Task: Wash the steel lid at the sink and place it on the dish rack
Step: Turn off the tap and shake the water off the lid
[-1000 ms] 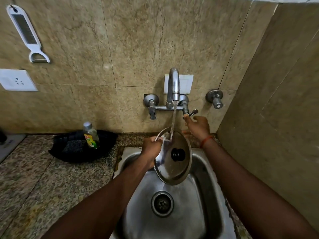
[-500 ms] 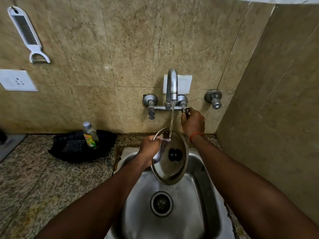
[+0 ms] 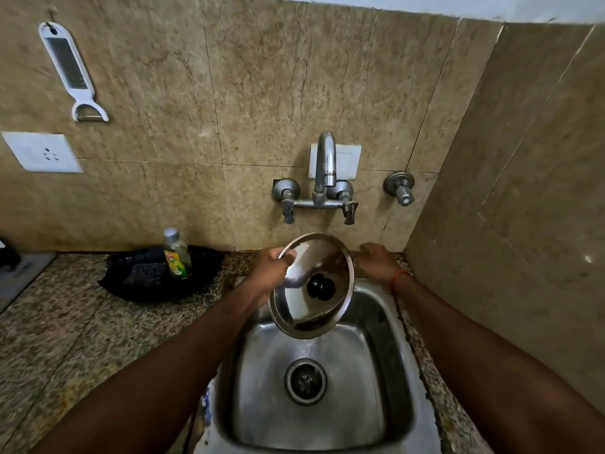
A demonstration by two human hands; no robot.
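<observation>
Evidently the water had just stopped: the stream that fell from the curved chrome tap (image 3: 325, 165) half a second earlier was gone, and the right hand (image 3: 376, 262) had left the tap lever, coming down behind the lid's far edge — whether clenched or slack, I could not tell. The left hand (image 3: 271, 273) kept its grip clenched on the rim of the round, shallow-domed steel lid (image 3: 311, 286), tilted over the brushed steel sink (image 3: 386, 404), black knob facing the camera. Water slid off its lower edge toward the drain. Rinsing looked finished — racking seemed next. Left of the grip, a small clear bottle (image 3: 176, 253) stood on the speckled granite surface (image 3: 59, 322).
</observation>
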